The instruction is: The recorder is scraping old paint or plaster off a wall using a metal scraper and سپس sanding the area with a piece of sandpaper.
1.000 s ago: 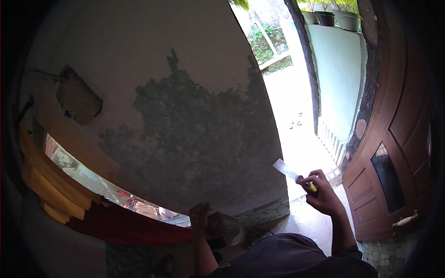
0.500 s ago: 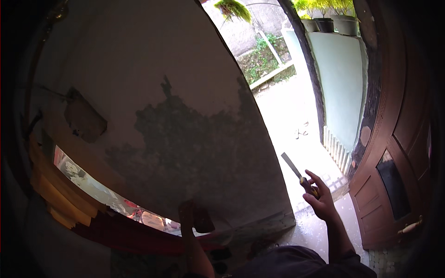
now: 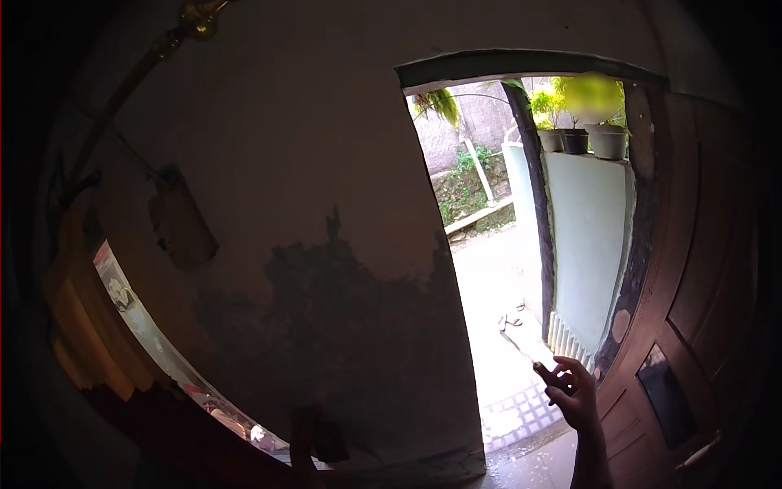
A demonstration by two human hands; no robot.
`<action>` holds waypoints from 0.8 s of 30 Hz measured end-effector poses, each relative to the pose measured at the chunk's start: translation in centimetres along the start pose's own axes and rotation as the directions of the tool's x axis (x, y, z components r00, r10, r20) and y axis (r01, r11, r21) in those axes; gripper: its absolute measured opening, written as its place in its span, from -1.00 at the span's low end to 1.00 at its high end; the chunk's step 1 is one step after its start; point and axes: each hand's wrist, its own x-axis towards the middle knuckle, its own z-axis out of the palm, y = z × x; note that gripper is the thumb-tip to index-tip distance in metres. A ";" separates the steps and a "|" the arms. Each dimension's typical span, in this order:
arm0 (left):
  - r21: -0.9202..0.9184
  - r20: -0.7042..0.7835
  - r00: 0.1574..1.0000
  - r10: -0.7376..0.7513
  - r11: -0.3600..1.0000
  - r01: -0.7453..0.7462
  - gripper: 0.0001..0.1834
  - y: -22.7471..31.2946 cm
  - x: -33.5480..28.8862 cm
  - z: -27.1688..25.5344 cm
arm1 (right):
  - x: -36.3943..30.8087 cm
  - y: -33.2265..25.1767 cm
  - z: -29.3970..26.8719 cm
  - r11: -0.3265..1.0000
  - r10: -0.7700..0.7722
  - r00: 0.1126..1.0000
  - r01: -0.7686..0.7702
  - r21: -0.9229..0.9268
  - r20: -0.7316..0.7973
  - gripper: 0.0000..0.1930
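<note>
My right hand (image 3: 580, 399) is raised before the bright doorway, its fingers closed round the dark handle of a chisel-like tool (image 3: 551, 376). The tool's narrow flat blade points up and left, washed out against the glare. Low in front of the shadowed wall (image 3: 350, 204) is my left hand (image 3: 305, 428), very dark, beside a dark, flat, squarish piece (image 3: 331, 441). That piece appears to be in its grip, but the fingers are lost in shadow. A large dark, uneven patch (image 3: 350, 326) spreads over the wall above it.
A brown panelled door (image 3: 627, 432) stands at the right. Outside, potted plants (image 3: 607, 140) sit on a pale low wall (image 3: 582, 244), and sandals (image 3: 511, 318) lie on the ground. At left are an orange curtain (image 3: 90, 326), a narrow window opening (image 3: 155, 326) and a hanging board (image 3: 183, 224).
The view has tilted up, so the door's lintel now shows and both hands sit lower in the picture. The right hand still holds the tool, now angled more against the glare.
</note>
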 end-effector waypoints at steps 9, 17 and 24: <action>-0.285 0.243 0.932 -0.269 0.899 0.333 -0.63 1.9 0.6 -1.8 | 4.4 -11.3 1.6 0.897 -0.401 0.909 0.364 -0.249 -0.116 -0.68; -0.635 -0.070 0.944 -0.322 0.745 0.207 -0.64 2.9 0.3 -1.7 | 9.1 -21.3 2.6 0.776 -0.617 0.785 0.618 -0.124 0.048 -0.63; -0.874 0.289 0.832 -0.473 0.223 0.431 -0.60 5.0 2.7 -5.2 | 11.9 -22.9 6.9 0.626 -0.628 0.769 0.590 0.510 -0.118 -0.75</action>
